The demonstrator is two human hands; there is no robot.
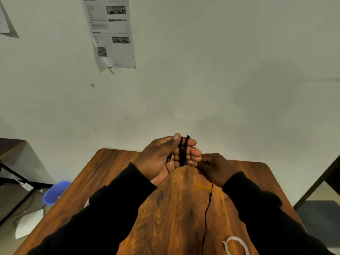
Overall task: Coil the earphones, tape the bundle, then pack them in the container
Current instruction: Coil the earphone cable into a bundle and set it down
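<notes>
Black earphone cable [183, 151] is wound in several turns around the fingers of the left hand [161, 159], which is raised above the wooden table [176, 208] with the palm facing the camera. The fingers of that hand are held side by side and lightly curled inside the loops, and the thumb [173, 139] lies alongside the turns at the top. What appears to be the plug shows as a short dark piece against the palm.

The right hand [215, 167] is just beside the coil, fingers closed in a pinch on the free run of cable. From that hand the unwound tail [207, 212] hangs down toward the table and leaves the frame at the bottom edge.

Step in hand, as judged: coiling, not yet complete, since a long tail remains. The next move calls for carrying the pinched run around the left fingers again while keeping even tension, so that the existing turns do not slip off the fingertips.

A whitish curved object [236, 242], possibly tape, lies on the table near the right sleeve; its identity cannot be confirmed.

Containers: no packing container can be identified on the table. A blue tub [55, 192] stands on the floor left of the table; its contents cannot be seen
</notes>
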